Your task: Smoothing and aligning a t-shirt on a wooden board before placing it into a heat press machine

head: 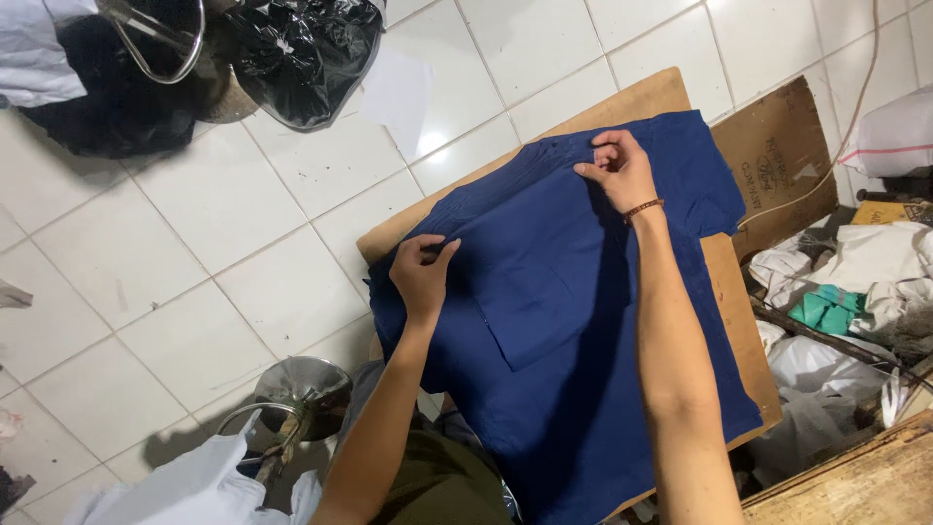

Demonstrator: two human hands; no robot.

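On board (743, 321), hands pinching shirt (564, 321) edge

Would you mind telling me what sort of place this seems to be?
Probably a small garment or laundry workroom: both hands, left hand and right hand, pinch a blue garment on a wooden board, with piled cloth on a white tiled floor.

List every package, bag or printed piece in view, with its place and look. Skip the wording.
Cardboard sheet: right of the blue garment, flat, brown, faint print.
Black plastic bag: top left on the tiled floor, open, crinkled, glossy.
White sack: right edge, bulging, with a reddish stripe.
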